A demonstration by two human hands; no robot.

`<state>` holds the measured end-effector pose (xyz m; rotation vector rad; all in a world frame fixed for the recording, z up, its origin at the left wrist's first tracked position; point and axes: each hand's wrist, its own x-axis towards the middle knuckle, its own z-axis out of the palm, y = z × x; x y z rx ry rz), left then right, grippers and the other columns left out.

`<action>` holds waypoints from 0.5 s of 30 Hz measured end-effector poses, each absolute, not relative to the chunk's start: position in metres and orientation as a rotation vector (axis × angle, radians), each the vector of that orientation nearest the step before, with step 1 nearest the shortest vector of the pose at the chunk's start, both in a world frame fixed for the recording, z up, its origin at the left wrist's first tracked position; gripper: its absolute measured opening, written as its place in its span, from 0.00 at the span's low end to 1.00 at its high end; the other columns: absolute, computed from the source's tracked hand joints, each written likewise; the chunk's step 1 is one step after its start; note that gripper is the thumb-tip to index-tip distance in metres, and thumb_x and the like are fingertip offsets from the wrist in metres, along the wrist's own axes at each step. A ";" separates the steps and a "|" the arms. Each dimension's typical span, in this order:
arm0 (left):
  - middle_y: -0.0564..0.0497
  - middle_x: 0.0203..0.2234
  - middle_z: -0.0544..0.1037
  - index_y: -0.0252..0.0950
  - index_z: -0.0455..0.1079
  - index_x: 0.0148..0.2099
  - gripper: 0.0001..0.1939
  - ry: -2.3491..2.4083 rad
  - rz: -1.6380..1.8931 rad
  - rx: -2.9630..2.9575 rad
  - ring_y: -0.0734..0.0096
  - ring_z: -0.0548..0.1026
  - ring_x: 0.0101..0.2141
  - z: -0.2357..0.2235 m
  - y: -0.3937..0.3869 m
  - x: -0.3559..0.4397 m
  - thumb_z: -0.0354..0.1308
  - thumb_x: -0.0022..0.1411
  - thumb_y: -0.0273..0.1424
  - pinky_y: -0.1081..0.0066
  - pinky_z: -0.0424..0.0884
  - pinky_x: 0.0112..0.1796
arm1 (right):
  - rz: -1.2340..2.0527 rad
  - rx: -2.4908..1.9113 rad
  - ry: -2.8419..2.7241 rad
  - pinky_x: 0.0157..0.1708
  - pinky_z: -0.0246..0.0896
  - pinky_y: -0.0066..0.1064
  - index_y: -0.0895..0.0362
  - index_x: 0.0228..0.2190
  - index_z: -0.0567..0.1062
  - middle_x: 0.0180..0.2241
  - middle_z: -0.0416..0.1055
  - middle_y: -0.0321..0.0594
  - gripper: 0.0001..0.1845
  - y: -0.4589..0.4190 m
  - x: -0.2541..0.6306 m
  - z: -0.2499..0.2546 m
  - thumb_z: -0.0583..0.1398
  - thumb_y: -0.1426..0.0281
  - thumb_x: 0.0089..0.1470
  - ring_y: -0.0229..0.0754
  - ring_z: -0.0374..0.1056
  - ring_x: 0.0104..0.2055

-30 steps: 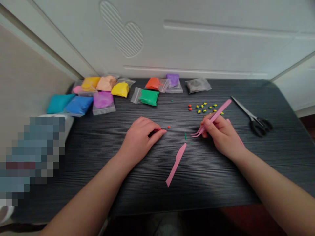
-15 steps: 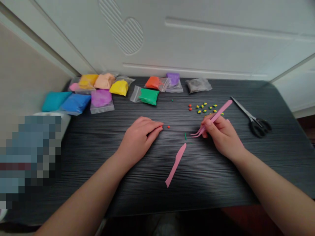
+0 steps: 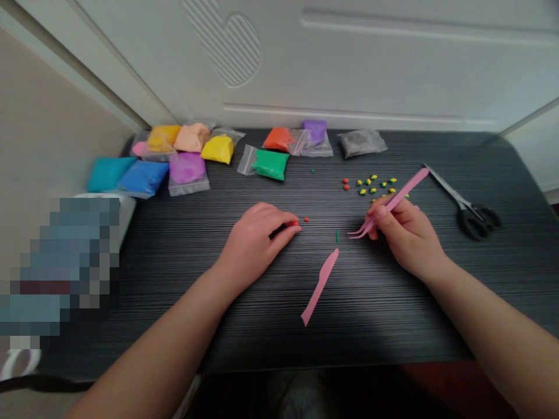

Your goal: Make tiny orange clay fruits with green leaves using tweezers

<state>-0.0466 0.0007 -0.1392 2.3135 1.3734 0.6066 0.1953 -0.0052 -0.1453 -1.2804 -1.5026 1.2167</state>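
My left hand [image 3: 257,241] rests on the dark table [image 3: 218,326] with its fingers pinched on a tiny red clay ball [image 3: 296,223]. A second red ball [image 3: 306,219] lies just right of the fingertips. Gripped in my right hand [image 3: 404,235] are pink tweezers [image 3: 391,202], tips pointing left and down at the table. A small green clay strip [image 3: 338,235] lies a little left of the tweezer tips. Between my hands lies a pink plastic knife [image 3: 320,286].
Several bags of coloured clay [image 3: 187,169] line the table's back left, with a green bag [image 3: 271,163] and a grey bag [image 3: 361,142] further right. Small yellow-green clay pieces [image 3: 375,183] lie behind my right hand. Black scissors [image 3: 467,203] sit at the right.
My left fingers drew in a little, then reached right again with the red ball. The right hand holds its pose. The view shifted slightly.
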 end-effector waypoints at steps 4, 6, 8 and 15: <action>0.51 0.32 0.75 0.35 0.70 0.38 0.10 1.351 0.635 2.331 0.71 0.69 0.37 -0.140 0.001 -0.047 0.51 0.58 0.33 0.70 0.64 0.42 | 1.208 -1.291 -1.515 0.22 0.54 0.25 0.56 0.30 0.66 0.20 0.63 0.31 0.09 -0.005 0.195 -0.145 0.52 0.63 0.54 0.31 0.58 0.21; 0.51 0.31 0.75 0.34 0.70 0.37 0.09 1.346 0.632 2.337 0.71 0.69 0.36 -0.140 0.001 -0.047 0.51 0.58 0.32 0.70 0.64 0.41 | 1.206 -1.304 -1.520 0.22 0.54 0.25 0.56 0.30 0.66 0.20 0.63 0.31 0.09 -0.005 0.194 -0.144 0.52 0.63 0.54 0.31 0.58 0.21; 0.51 0.31 0.74 0.34 0.69 0.35 0.09 1.352 0.615 2.349 0.71 0.68 0.36 -0.141 0.001 -0.047 0.51 0.58 0.32 0.69 0.63 0.41 | 1.210 -1.302 -1.515 0.22 0.54 0.25 0.55 0.30 0.66 0.20 0.63 0.31 0.09 -0.005 0.195 -0.144 0.52 0.63 0.54 0.31 0.58 0.21; 0.50 0.31 0.72 0.35 0.67 0.33 0.11 1.374 0.518 2.385 0.68 0.66 0.37 -0.143 0.003 -0.049 0.50 0.58 0.37 0.66 0.61 0.41 | 1.172 -1.372 -1.567 0.21 0.53 0.26 0.55 0.31 0.67 0.19 0.62 0.31 0.10 -0.006 0.199 -0.145 0.52 0.62 0.54 0.33 0.58 0.22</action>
